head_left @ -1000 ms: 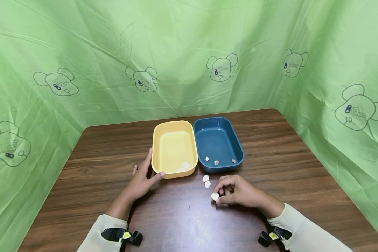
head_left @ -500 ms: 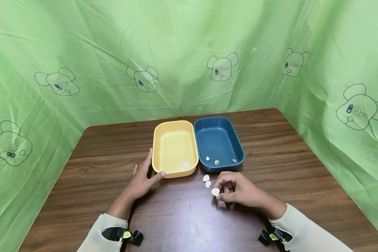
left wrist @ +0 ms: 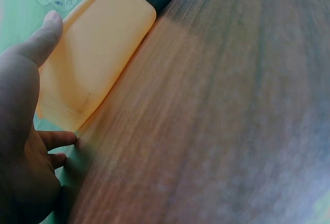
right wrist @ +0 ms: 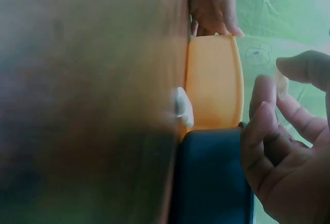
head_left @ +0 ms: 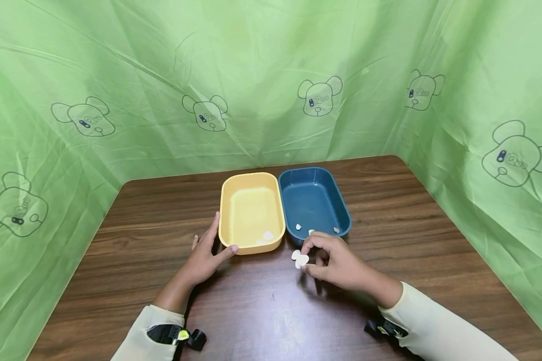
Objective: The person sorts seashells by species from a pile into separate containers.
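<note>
Sorting of small white pieces into 2 trays looks partway done, judged from how things lie.

Left hand (head_left: 205,258): laid flat on the table (head_left: 131,250), fingers straight, thumb touching the near left corner of the yellow tray (head_left: 252,213). Nothing is gripped; the tray is only steadied. The left wrist view confirms it: relaxed fingers beside the tray wall, nothing held.

Yellow tray: 1 white piece (head_left: 267,235) is seen inside, at the near right corner. The rest of its floor is bare.

Blue tray (head_left: 313,203): touching the yellow tray on its right side. 3 small pieces (head_left: 298,226) are lined along the near wall; 1 is partly hidden behind the right hand's fingers.

Between the trays and the right hand: white pieces (head_left: 296,255) are seen just in front of the blue tray's near edge. At least 1 lies on the table; the exact count is unclear because they overlap.

Right hand (head_left: 336,260): fingers curled, a white piece (head_left: 302,260) pinched between thumb and forefinger, held low just in front of the blue tray and beside the loose ones. The right wrist view is blurred; only the curled fingers and a pale piece by the tray edge can be made out.

Status estimate: 4 pieces placed, 1 in hand, at least 1 left on the table. Which tray the held piece belongs in cannot be told.
</note>
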`<state>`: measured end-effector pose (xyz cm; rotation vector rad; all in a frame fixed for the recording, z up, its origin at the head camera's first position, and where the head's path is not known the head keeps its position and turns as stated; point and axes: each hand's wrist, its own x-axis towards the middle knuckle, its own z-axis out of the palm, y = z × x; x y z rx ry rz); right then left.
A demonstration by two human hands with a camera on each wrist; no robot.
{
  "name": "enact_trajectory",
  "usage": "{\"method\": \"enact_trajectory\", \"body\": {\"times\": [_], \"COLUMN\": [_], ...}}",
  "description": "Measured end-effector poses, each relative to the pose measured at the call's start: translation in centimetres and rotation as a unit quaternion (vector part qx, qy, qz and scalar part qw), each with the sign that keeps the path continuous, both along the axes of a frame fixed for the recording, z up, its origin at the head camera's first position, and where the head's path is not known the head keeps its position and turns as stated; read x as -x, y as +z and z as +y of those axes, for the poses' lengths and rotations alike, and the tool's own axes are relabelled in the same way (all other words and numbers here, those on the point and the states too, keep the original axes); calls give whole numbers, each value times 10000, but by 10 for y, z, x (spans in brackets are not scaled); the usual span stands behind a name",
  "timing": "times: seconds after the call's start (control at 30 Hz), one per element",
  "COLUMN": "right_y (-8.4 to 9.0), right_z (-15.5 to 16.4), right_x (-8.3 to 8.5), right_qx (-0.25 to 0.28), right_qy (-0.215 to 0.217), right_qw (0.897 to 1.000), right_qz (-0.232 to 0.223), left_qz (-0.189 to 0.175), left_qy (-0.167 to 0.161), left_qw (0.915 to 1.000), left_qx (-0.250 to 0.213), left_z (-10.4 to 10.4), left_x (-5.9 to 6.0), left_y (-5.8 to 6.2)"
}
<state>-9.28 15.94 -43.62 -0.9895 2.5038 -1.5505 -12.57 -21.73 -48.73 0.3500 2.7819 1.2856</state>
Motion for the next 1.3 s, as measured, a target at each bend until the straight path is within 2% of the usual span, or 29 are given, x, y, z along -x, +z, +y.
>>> {"method": "enact_trajectory", "body": {"times": [0.2,0.43,0.67,0.87,1.3], "right_y": [15,28,29,24,21], "right_z": [-17,-35,-49,-58,-77], "right_x": [8,12,22,37,57], "right_qx": [-102,-229,-318,-492,-770], "right_qy": [-490,-691,-855,-1011,-1506], "right_qw": [9985,9962,9934,9900,9851], "right_qz": [202,483,693,855,318], "left_qz": [14,36,42,15,-7], "left_qy": [-2,-12,-25,-5,-5], "left_qw": [10000,10000,10000,10000,10000], "left_qx": [2,2,-8,-34,13], "left_z": [-2,-3,-2,-3,-1], "left_x": [0,-1,0,1,0], "left_y": [-2,-4,-4,-4,-2]}}
